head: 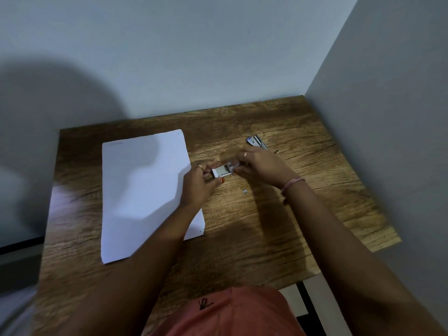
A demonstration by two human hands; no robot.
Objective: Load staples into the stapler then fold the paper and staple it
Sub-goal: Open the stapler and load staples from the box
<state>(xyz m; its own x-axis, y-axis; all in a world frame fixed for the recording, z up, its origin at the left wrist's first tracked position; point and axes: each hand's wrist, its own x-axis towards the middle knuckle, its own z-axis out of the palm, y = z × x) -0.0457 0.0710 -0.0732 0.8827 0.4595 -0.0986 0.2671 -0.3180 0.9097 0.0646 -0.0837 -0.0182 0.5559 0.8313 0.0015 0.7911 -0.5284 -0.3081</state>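
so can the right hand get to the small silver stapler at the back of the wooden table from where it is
Probably yes. The small silver stapler lies just beyond the right hand with bare wooden table between them, but that hand's fingers are busy at the small white staple box, which the left hand grips.

The staple box (221,171) was small and white, slid open, and held just above the table between both hands, too blurry to make out any staples inside. The paper (143,190) was a plain white sheet, lying flat and unfolded to the left of the box, a bit skewed, with one forearm crossing its near right corner. The stapler (257,141) was silver with a bluish end, lying at the back right, well apart from the paper.
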